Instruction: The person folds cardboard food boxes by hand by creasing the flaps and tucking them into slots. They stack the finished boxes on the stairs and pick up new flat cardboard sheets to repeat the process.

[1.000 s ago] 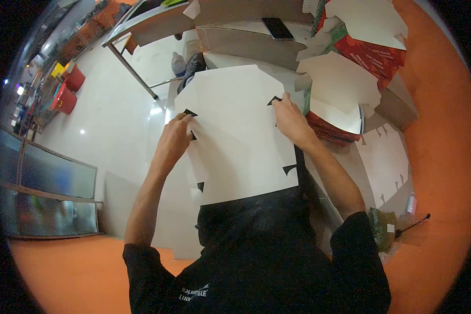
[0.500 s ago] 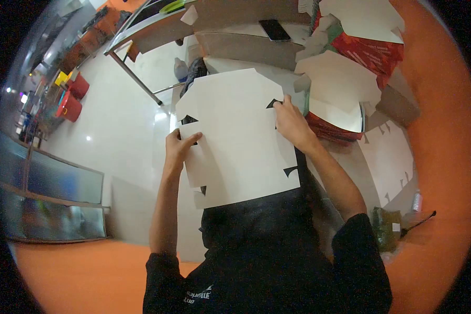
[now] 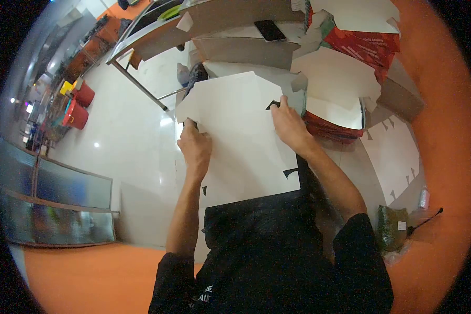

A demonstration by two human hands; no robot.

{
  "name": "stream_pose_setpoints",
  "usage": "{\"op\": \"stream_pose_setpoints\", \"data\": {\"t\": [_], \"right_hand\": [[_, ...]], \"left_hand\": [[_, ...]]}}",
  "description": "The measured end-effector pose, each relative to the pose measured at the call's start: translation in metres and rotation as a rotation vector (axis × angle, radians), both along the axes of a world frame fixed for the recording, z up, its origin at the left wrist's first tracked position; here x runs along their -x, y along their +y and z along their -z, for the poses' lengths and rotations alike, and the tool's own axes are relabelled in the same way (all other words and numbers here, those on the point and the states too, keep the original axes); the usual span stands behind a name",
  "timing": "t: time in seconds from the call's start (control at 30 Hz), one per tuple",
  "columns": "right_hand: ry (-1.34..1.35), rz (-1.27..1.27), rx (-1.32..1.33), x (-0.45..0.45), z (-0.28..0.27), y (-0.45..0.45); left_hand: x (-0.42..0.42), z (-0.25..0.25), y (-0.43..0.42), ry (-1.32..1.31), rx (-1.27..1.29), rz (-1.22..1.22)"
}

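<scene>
A white cardboard sheet (image 3: 243, 144) with cut corners and dark notches lies over my lap, in front of my black clothing. At its left edge, my left hand (image 3: 195, 149) is closed with curled fingers by the upper left notch, its back facing up. My right hand (image 3: 289, 123) pinches the right edge next to the upper right notch. The fingertips under the sheet are hidden. Dark cutouts show near the lower right and lower left edges.
Open red-and-white cartons (image 3: 332, 102) stand to the right, near another notched white sheet (image 3: 392, 157) on the floor. A phone (image 3: 270, 30) rests ahead. A green-filled bag (image 3: 392, 227) lies at lower right. Red buckets (image 3: 76, 115) and a metal-framed table (image 3: 141, 86) are at left.
My left hand has turned over and shifted inward, from thumb-on-top to curled fingers at the left edge. The sheet's lower left edge looks narrower. My right hand has barely moved.
</scene>
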State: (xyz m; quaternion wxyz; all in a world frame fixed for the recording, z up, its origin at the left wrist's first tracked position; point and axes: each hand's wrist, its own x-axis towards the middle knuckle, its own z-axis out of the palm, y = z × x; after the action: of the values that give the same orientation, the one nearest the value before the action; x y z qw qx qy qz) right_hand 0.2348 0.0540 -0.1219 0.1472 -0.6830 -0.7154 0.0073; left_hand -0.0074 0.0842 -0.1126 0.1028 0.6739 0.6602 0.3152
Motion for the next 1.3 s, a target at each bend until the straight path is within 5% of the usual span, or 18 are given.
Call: {"op": "stream_pose_setpoints", "data": {"t": [0.13,0.23,0.33,0.53,0.77,0.97,1.07,1.17,1.27,1.3], "right_hand": [[0.025,-0.016,0.009,-0.003,0.004,-0.001],[0.072,0.009,0.031,0.001,0.003,-0.003],[0.184,0.02,0.062,-0.002,0.002,-0.004],[0.275,-0.064,0.073,-0.015,0.014,-0.001],[0.218,-0.082,0.093,-0.016,0.015,0.004],[0.253,-0.029,-0.047,-0.007,-0.009,-0.034],[0.26,-0.124,-0.029,-0.003,-0.016,-0.08],[0.225,-0.424,0.024,-0.008,0.001,-0.131],[0.15,-0.47,0.136,-0.003,0.013,-0.158],[0.116,-0.454,0.141,-0.001,0.016,-0.16]], "left_hand": [[-0.005,-0.01,-0.008,0.172,0.055,-0.035],[-0.027,-0.012,-0.015,0.627,-0.098,-0.064],[-0.026,-0.017,-0.008,0.639,0.056,-0.073],[0.068,0.03,0.038,-0.37,0.53,0.357],[0.074,0.043,0.042,-0.425,0.602,0.422],[0.056,0.017,0.016,-0.302,0.378,0.073],[0.054,0.002,-0.019,0.079,0.042,0.001],[0.076,-0.017,-0.071,0.428,-0.137,0.302],[0.086,-0.019,-0.123,0.412,0.317,0.596],[0.088,-0.011,-0.133,0.467,0.266,0.633]]}}
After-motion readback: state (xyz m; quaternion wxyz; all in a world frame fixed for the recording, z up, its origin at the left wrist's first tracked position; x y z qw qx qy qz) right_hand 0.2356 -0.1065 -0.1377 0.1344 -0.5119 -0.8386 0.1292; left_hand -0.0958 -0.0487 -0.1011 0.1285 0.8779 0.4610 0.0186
